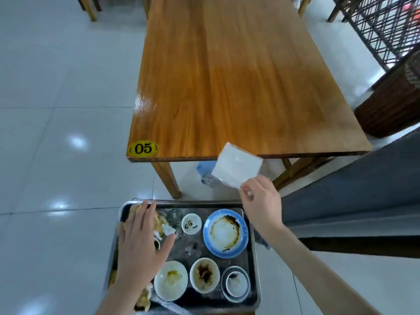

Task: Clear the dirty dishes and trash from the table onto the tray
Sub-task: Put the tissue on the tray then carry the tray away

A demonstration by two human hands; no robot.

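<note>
A metal tray (pixel 252 251) below the wooden table (pixel 227 76) holds a blue-rimmed dirty plate (pixel 225 233), a small white dish (pixel 191 223), three dirty bowls (pixel 204 278), glasses (pixel 174 216) and crumpled trash (pixel 161 226). My left hand (pixel 141 246) lies flat with straight fingers over the trash at the tray's left side. My right hand (pixel 261 201) pinches the corner of a white napkin packet (pixel 237 165), held in the air in front of the table's near edge, above the tray's far right corner.
The table carries a yellow "05" sticker (pixel 142 148) at its near left corner. A grey bench (pixel 352 189) runs along the right. A dark wicker basket (pixel 391 96) and a lattice screen (pixel 386 26) stand at the far right. White tiled floor surrounds everything.
</note>
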